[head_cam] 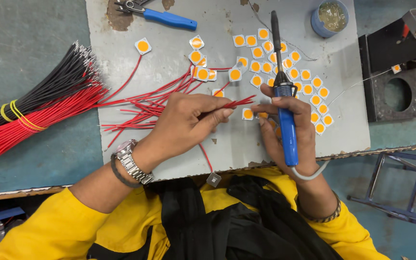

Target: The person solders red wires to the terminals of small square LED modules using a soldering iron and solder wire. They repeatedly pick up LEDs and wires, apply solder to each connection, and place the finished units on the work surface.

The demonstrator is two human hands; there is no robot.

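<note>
Several of the small square chips already carry a red wire: a cluster of wired chips [201,73] sits near the top middle of the grey work plate [121,91], one more wired chip [143,46] lies off to its left, and their red leads fan down toward the loose red wires [138,108] in front of the left hand. Far more are untouched, judging by the big spread of bare chips [285,62] on the right half of the plate with no leads visible on them

Left hand [188,120] pinches a few short red wires [239,102] between thumb and fingertips, stripped ends pointing right. Right hand [290,130] is wrapped in a fist grip around the blue soldering iron [287,127], tip pointing away up the plate, cord running out below the wrist. One chip [247,114] lies just beside the held wire ends, between the two hands; looks like the one in hand, joint not made as far as I can tell

Stock is plentiful: a thick banded bundle of red and black wires [34,110] lies on the left of the table. Blue-handled pliers [162,17] rest at the top of the plate, a small round tin [330,18] top right

My read: early-to-middle of the batch, roughly a handful wired, dozens left
</note>
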